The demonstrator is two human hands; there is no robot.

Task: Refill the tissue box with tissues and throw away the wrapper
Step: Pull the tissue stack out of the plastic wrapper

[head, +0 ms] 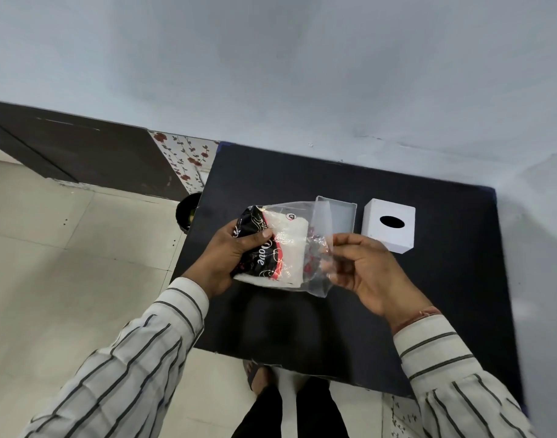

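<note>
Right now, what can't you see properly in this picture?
Head view only:
- Dark round bin: mostly hidden behind the black table; contents unclear.
- White open tray: partly covered by the clear plastic tissue wrapper.
- Wrapper lettering: partly covered by the left hand.
- Right hand: fingertips blurred behind plastic.

**Tissue pack half out of its wrapper, box in two parts beyond**

In my left grip (231,251) I hold the tissue pack (289,245), a white stack raised off the surface. Its wrapper (261,248) is black and red with curling white print at my left grip's end and clear plastic toward my right. My right grip (362,263) pinches that loose, clear open end, which stands up crumpled between my two grips.

Just beyond my right grip, on the surface, lies the tissue box base (343,216), a shallow grey open tray, partly seen through the plastic. Beside it, further right, sits the white tissue box cover (389,224), upright, its dark oval slot facing up.
</note>
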